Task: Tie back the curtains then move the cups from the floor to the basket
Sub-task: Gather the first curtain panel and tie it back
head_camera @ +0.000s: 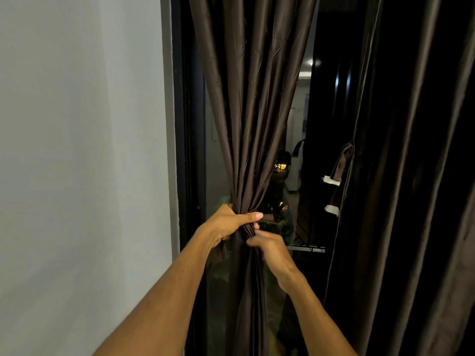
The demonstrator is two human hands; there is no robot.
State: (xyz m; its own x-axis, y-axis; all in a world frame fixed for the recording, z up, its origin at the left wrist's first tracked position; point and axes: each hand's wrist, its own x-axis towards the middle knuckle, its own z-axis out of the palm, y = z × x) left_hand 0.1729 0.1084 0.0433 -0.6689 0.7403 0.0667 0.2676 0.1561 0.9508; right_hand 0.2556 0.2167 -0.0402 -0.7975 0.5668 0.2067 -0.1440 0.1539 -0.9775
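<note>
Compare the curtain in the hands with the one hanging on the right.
The left curtain is bunched into a narrow bundle; the right curtain hangs loose and spread. The left hand and right hand grip the left curtain; neither touches the right curtain. The left curtain catches light and looks brown; the right curtain sits in shadow, nearly black. Both hang in long vertical folds before the glass.

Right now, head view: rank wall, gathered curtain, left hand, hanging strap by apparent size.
1. wall
2. gathered curtain
3. left hand and hanging strap: look alike, hand nearer, so unranked.
</note>
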